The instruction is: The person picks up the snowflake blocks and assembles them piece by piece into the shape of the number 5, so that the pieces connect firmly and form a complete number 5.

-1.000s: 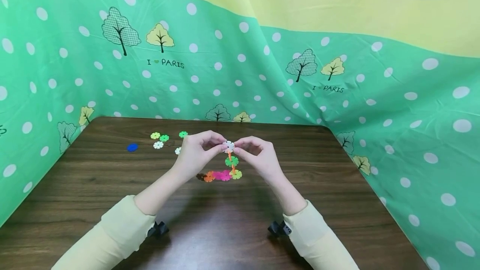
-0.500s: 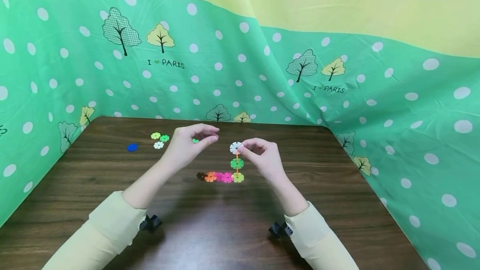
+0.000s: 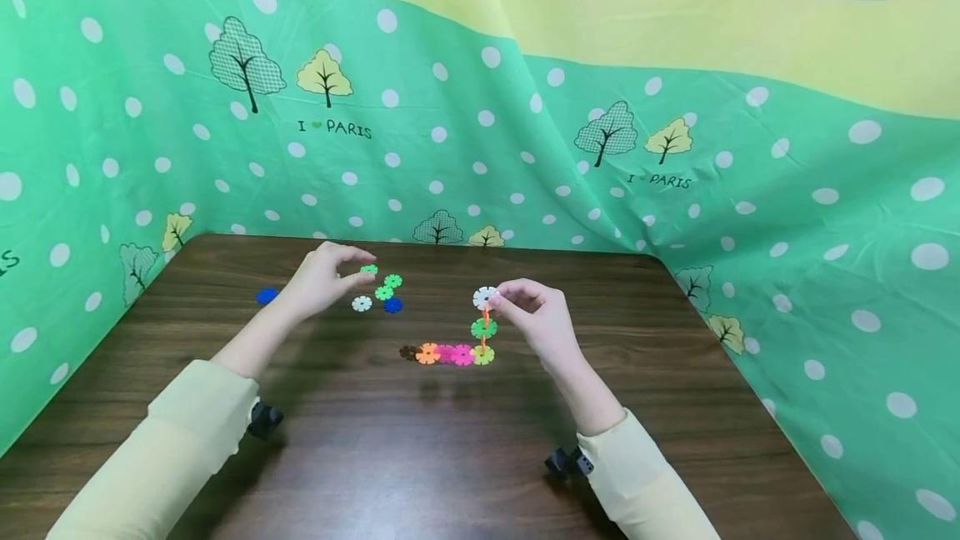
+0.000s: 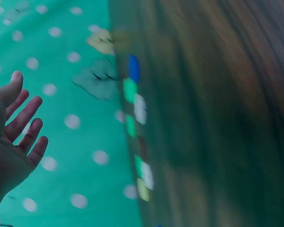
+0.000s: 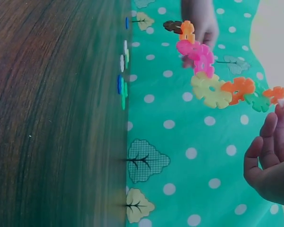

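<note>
My right hand (image 3: 538, 322) pinches a white snowflake disc (image 3: 482, 298) at the top of a linked chain in the head view. Below the white disc come an orange piece, a green disc (image 3: 480, 328), another orange piece and a yellow-green disc (image 3: 483, 355). Pink discs (image 3: 462, 354), an orange disc (image 3: 428, 353) and a brown disc (image 3: 408, 352) run off to the left. The right wrist view shows the chain hanging bent in the air. My left hand (image 3: 318, 280) holds nothing, fingers apart, over the loose discs. It hides some of them in the head view.
On the dark wooden table (image 3: 360, 457) lie loose green discs (image 3: 393, 281), a white disc (image 3: 362, 304) and a blue disc (image 3: 393, 305). Another blue disc (image 3: 267, 296) lies farther left. A green dotted curtain (image 3: 480, 148) hangs behind the table.
My left hand has let go of the white disc and moved left toward the loose discs. My right hand still holds the chain, which has shifted slightly right.
</note>
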The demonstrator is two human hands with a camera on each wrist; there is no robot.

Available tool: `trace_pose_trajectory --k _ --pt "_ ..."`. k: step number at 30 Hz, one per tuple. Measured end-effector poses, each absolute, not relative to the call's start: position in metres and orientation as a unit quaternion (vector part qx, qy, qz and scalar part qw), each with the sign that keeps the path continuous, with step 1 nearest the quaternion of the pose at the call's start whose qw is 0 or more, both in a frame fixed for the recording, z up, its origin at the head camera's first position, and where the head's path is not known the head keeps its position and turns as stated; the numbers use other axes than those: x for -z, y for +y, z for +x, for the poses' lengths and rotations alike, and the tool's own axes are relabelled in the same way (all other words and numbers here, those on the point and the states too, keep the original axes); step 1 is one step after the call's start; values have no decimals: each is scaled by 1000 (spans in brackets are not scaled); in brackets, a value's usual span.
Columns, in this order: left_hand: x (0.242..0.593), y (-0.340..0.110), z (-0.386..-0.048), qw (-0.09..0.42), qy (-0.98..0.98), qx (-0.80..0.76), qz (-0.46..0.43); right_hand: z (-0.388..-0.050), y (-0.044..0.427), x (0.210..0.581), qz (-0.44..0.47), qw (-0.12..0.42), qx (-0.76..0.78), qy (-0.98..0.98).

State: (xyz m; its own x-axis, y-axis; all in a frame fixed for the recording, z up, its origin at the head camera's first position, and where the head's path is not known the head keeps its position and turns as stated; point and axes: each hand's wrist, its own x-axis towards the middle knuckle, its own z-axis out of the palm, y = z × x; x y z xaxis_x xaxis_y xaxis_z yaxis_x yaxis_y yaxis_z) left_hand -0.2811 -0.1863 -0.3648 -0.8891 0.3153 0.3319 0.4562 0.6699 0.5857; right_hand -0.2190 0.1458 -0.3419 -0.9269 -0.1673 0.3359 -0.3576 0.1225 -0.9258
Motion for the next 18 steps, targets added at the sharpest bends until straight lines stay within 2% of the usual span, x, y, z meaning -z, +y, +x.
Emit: trace_pose_trajectory --k 9,18 --pt "412 -201 -304 72 -914 340 -212 -224 148 349 180 71 -648 -737" --pt "431 -202 -318 31 -933 296 -203 -226 149 351 188 81 -653 -729"
